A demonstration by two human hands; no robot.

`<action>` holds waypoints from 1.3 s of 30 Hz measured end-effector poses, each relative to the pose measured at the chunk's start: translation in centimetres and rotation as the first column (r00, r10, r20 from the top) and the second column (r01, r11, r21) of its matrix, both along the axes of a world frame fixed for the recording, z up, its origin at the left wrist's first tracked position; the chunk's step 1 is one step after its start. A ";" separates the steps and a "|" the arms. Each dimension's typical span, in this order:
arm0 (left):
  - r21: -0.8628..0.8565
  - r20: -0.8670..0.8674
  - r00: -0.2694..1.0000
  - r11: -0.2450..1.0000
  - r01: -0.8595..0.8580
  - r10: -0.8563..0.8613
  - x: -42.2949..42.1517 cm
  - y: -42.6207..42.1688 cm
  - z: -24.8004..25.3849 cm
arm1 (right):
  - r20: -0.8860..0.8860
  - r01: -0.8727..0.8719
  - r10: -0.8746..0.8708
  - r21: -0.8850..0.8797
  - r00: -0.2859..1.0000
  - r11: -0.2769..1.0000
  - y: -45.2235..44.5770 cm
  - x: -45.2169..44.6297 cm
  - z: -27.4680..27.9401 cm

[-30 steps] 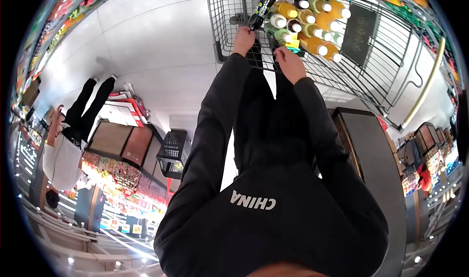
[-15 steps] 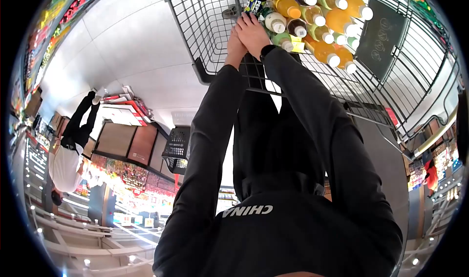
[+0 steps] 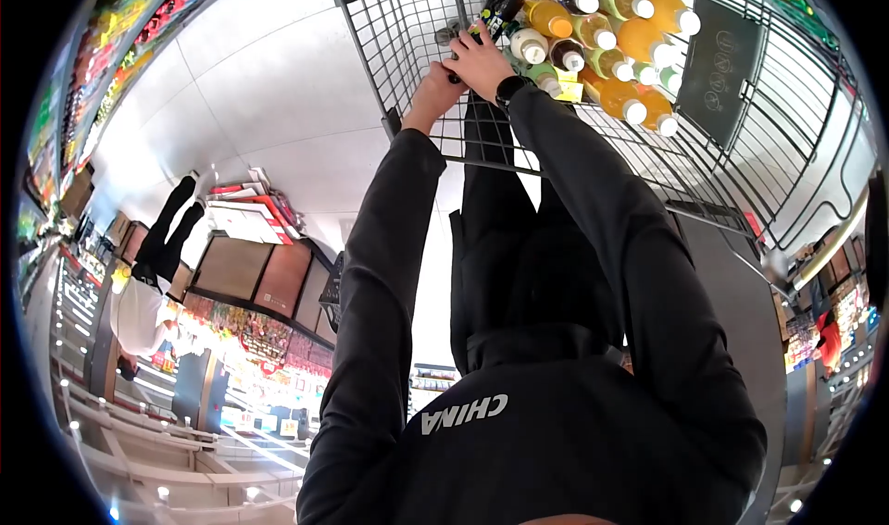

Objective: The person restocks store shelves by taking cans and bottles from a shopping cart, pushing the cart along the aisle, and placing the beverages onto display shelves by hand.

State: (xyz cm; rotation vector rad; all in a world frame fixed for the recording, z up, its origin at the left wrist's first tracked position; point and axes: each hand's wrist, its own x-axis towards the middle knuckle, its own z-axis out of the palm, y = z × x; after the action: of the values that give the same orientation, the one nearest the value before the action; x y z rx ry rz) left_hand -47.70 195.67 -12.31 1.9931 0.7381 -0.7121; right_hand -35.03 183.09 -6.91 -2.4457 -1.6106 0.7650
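A dark bottle (image 3: pixel 500 5) with a black and lime-green label lies at the near-left part of the bottles in the wire shopping cart (image 3: pixel 407 25). My right hand (image 3: pixel 480 67), with a black watch at its wrist, is closed around the lower part of this bottle. My left hand (image 3: pixel 435 94) is closed at its dark capped end, close beside the right fingers. Part of the bottle is hidden behind my fingers. Just right of my right hand lie a white-capped bottle (image 3: pixel 529 46) and a pale green bottle (image 3: pixel 544 80).
Several orange, yellow and dark drink bottles (image 3: pixel 639 39) fill the cart's middle. A dark panel (image 3: pixel 724 62) is at its right. Store shelves (image 3: pixel 111 81) line the left edge. A person in a white top (image 3: pixel 139 312) stands at left, near boxed displays (image 3: pixel 255 275).
My hands have moved apart a little, the left one shifting left and down. The dark bottle has tilted and its capped end now shows between my hands. The cart has shifted slightly in view.
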 end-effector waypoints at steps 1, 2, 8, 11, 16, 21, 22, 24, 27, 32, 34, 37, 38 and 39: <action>0.042 0.002 1.000 0.999 0.006 -0.006 0.4 -0.2 0.5 | 0.011 0.000 0.000 0.024 1.000 1.000 -0.2 0.0 0.1; 0.014 0.037 0.999 1.000 -0.015 0.015 0.6 -0.3 1.1 | 0.008 0.003 -0.003 0.036 1.000 0.999 -0.5 0.1 0.2; -0.161 0.071 0.991 0.982 -0.103 0.115 0.5 -0.9 2.6 | -0.033 0.106 -0.102 0.185 0.994 0.977 -1.2 1.3 1.9; -0.184 0.097 0.969 0.961 -0.205 0.225 1.6 -1.7 1.0 | -0.131 0.207 -0.180 0.235 0.975 0.950 -1.3 2.3 2.9; -0.013 0.448 0.894 1.000 0.016 -0.009 5.3 -2.8 -0.6 | -0.371 0.484 -0.355 0.358 0.858 0.798 -1.6 3.9 4.5; -0.163 0.586 0.784 0.978 -0.131 0.203 9.1 -2.7 3.4 | -0.613 0.741 -0.476 0.295 0.631 0.603 -1.7 6.1 12.0; -0.112 0.567 0.809 0.988 -0.110 0.154 9.2 -2.1 4.6 | -0.678 0.777 -0.466 0.257 0.569 0.574 -1.9 6.4 13.1; -0.056 0.550 0.830 0.996 -0.072 0.091 9.1 -1.6 7.6 | -0.725 0.807 -0.423 0.314 0.544 0.500 -2.3 6.7 14.4; -0.031 0.495 0.867 0.998 -0.047 0.056 8.5 -2.2 15.7 | -0.782 0.877 -0.475 0.183 0.404 0.444 -3.5 7.1 20.7; -0.196 0.467 0.878 0.981 -0.016 0.107 7.6 -3.6 26.2 | -0.921 0.982 -0.379 0.017 0.088 0.187 -5.1 7.6 30.0; -0.219 0.376 0.924 0.976 0.013 0.072 7.7 -4.0 30.7 | -0.911 0.995 -0.404 0.046 0.079 0.093 -5.9 7.6 31.6; -0.286 0.422 0.904 0.956 0.067 0.063 7.7 -5.0 36.0 | -0.911 0.999 -0.410 0.028 0.041 0.039 -6.7 7.7 36.3; -0.275 0.434 0.900 0.958 0.085 0.045 7.8 -5.3 38.9 | -0.915 0.999 -0.403 0.018 0.029 0.030 -6.7 7.7 38.5; -0.292 0.451 0.892 0.950 0.114 0.031 7.6 -5.5 40.1 | -0.944 0.998 -0.330 0.003 0.023 0.059 -7.3 7.9 38.6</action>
State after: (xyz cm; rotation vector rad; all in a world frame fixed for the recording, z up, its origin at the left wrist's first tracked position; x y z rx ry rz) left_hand -40.08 190.14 27.77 1.7870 0.2813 -0.3366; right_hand -27.16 175.80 31.69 -1.4319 0.1297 0.5428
